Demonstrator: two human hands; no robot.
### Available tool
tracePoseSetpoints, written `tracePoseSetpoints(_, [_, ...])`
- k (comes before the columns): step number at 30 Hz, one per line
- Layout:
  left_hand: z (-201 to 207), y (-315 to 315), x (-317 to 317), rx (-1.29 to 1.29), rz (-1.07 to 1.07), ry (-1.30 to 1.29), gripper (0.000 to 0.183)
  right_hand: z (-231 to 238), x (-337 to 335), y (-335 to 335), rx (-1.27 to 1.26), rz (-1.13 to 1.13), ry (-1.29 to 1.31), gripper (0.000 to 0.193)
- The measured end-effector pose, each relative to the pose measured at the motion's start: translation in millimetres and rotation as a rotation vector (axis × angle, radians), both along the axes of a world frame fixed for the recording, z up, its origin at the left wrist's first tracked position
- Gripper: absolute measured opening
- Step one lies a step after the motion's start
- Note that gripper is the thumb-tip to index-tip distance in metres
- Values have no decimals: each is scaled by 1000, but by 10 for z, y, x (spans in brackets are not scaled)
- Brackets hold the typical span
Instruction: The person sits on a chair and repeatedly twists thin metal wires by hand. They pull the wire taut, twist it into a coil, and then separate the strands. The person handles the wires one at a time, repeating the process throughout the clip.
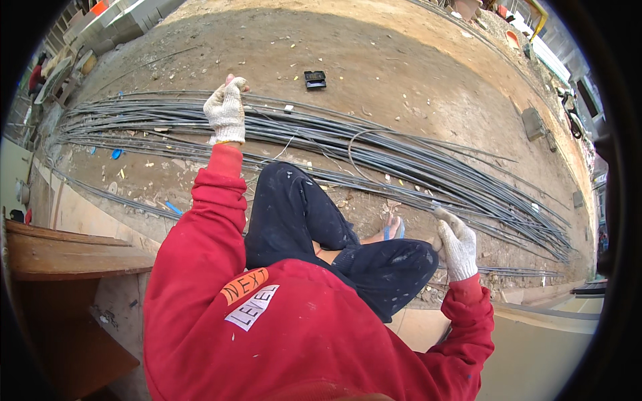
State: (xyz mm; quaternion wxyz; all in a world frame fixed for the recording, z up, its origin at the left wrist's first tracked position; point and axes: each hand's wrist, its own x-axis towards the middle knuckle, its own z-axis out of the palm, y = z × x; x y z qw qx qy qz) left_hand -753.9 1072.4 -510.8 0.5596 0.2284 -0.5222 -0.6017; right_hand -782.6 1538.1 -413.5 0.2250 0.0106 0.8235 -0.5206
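Note:
My left hand (226, 112), in a whitish knit work glove with some bare fingertips, is raised over the left part of a long bundle of grey steel rods (304, 131). Its fingers are curled together, and whatever they may pinch is too small to make out. To the right of my bent knee, my right hand (459, 248) wears a similar glove. Its thumb and fingers stand apart with nothing visible between them, close to the near side of the rods. The bundle runs across the ground in front of my crossed legs, with a thin bent rod (350, 150) looping over it.
Beyond the rods, an open black case (314, 80) lies on the dirt ground. A wooden piece of furniture (73, 257) stands at my left. Concrete blocks (124, 27) are stacked at the far left, and a grey block-like object (533, 124) sits at the right. A person (37, 77) is at the far-left edge.

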Motion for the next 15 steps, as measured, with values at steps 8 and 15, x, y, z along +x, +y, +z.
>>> tracePoseSetpoints(8, [-622, -142, 156, -169, -161, -454, 26, -322, 245, 990, -40, 927, -365, 25])
tracePoseSetpoints(15, [-1387, 506, 838, -312, 20, -1143, 43, -712, 171, 1929, 1321, 727, 267, 25])
